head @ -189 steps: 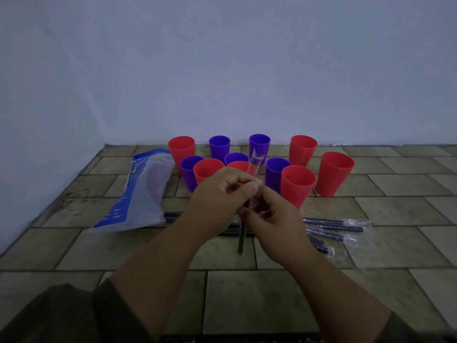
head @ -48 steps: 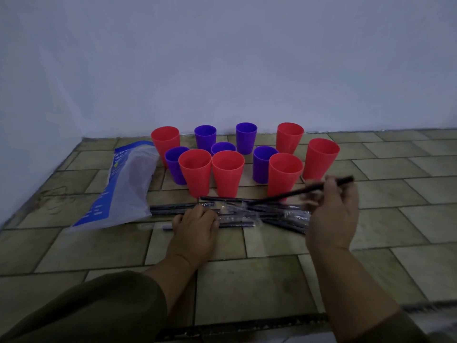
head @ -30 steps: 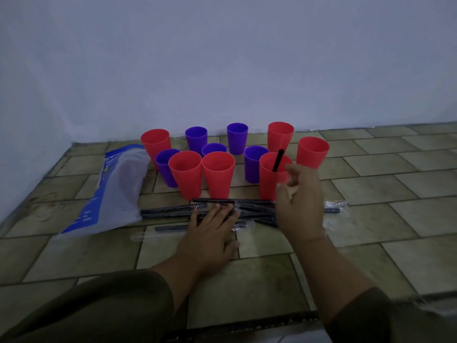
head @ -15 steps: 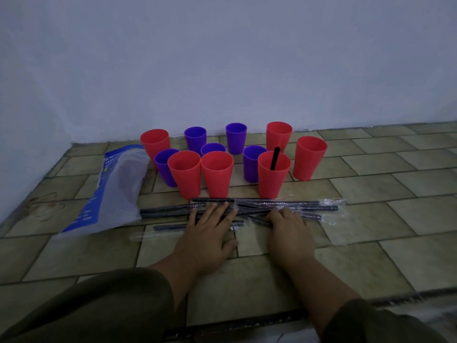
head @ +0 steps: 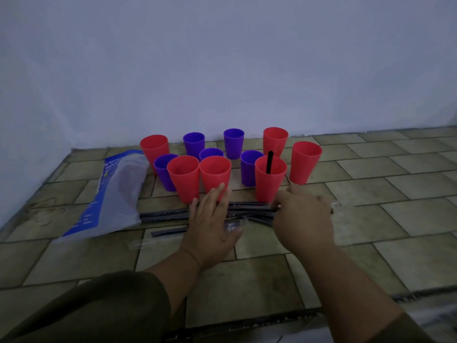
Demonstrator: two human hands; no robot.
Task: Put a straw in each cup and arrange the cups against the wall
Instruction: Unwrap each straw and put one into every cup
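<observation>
Head view: one black straw [head: 269, 162] stands in a front red cup [head: 270, 186]; the other ten cups [head: 233, 144] show none, clustered short of the wall. The left hand [head: 212, 226] lies flat on the wrapped straws [head: 163, 215]. The right hand [head: 304, 221] curls over them, grip unclear.

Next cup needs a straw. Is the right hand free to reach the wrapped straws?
Likely yes: the right hand is right at the wrapped straws, nothing between; the left hand covers only their middle.

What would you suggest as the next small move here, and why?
Probably pinch one wrapped piece from the pile of straws with the right hand, which is at it, while the left hand lies flat on it; only one red cup shows a black straw.
</observation>
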